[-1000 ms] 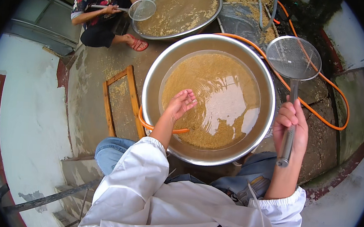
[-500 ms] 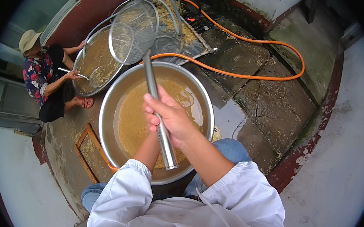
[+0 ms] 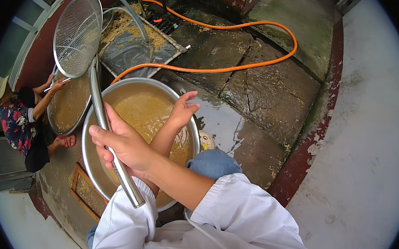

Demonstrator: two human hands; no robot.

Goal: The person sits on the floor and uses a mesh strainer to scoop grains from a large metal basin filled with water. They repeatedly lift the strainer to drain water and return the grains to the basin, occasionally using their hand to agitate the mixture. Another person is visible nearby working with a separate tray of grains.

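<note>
My right hand [image 3: 129,144] is wrapped around the metal handle of a round wire-mesh strainer [image 3: 77,35]. The strainer's mesh is raised at the far left, above another person's basin, and looks empty. Beneath my hands stands a big steel basin [image 3: 194,129] of cloudy water with yellowish grain in it. My left arm crosses under the right one, so my left hand [image 3: 181,112] is over the basin's right side. Its fingers are bent but apart, with nothing in them.
A person [image 3: 22,118] in a flowered shirt squats at the left by a second basin [image 3: 70,106]. Beyond the basins lie a framed sheet with grain [image 3: 135,47] and an orange hose [image 3: 213,71]. A wooden frame [image 3: 82,192] lies left of my basin.
The strainer in my right hand has swung left. My left hand, earlier mostly hidden behind the right, now shows to its right above the basin. The view has also shifted.
</note>
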